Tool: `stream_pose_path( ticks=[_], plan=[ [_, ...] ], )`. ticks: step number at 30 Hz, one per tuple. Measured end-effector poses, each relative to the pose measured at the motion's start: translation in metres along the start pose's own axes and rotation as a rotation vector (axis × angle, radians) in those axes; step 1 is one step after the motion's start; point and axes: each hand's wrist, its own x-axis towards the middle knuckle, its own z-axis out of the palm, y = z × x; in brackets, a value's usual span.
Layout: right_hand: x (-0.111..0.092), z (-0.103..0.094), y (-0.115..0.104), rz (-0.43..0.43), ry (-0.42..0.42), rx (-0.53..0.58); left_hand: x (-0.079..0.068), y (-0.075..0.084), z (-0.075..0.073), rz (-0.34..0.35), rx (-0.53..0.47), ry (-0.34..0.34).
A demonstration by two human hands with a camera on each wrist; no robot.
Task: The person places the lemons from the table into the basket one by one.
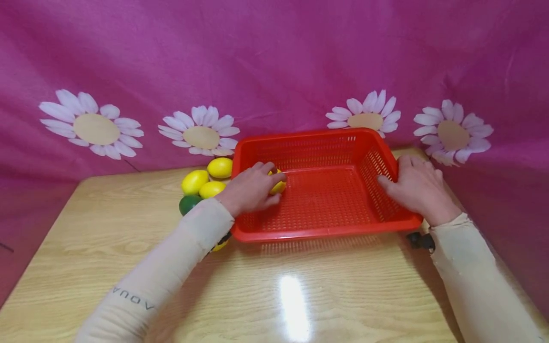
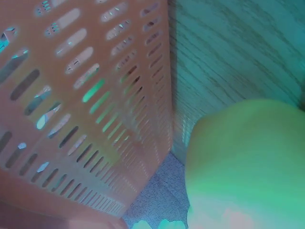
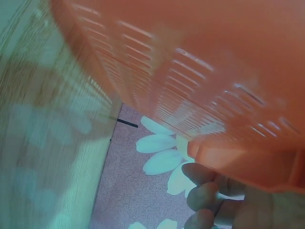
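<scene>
A red plastic basket [image 1: 317, 233] with slotted walls stands on the table. My left hand [image 1: 253, 188] reaches over its left rim, fingers and thumb around a yellow lemon [image 1: 279, 185] just inside; the hand partly covers the lemon. My right hand [image 1: 418, 186] grips the right rim, thumb on the inner side. In the right wrist view, its fingers [image 3: 202, 195] curl below the rim outside. Left of the basket lie yellow lemons [image 1: 195, 182] and a dark green fruit [image 1: 188, 204], partly hidden by the left arm. Another yellow fruit [image 1: 220, 246] shows under that wrist.
The wooden table [image 1: 107, 228] carries everything and ends at a magenta cloth [image 1: 274, 62] with white daisies behind. The basket's back stands close to that cloth. In the left wrist view, a large yellow-green rounded shape [image 2: 248, 162] is beside the slotted wall [image 2: 109, 95].
</scene>
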Motion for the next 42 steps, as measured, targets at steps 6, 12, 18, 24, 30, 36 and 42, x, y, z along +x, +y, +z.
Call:
stream_pose_path(
  ticks=[6,12,18,24,30,36,42],
  plan=[
    [0.000,0.000,0.000,0.008,-0.020,-0.012,-0.001,0.000,-0.001,0.007,-0.016,0.005],
    [-0.001,0.000,-0.001,-0.004,0.003,-0.004,0.000,-0.001,-0.004,0.018,-0.016,0.028],
    [0.000,0.001,-0.002,0.005,-0.024,0.010,-0.004,-0.004,-0.011,0.025,-0.002,0.080],
    [0.000,0.001,0.000,-0.002,-0.013,0.001,-0.009,-0.006,-0.024,0.023,-0.013,0.120],
    [0.002,-0.003,0.000,-0.002,-0.001,0.009,-0.015,-0.011,-0.036,0.018,0.009,0.154],
    [0.003,-0.003,-0.001,0.004,-0.009,0.020,-0.026,-0.017,-0.045,0.016,0.039,0.178],
    [0.002,0.000,0.000,0.014,-0.020,0.020,-0.037,-0.024,-0.047,-0.003,0.040,0.179]
  ],
)
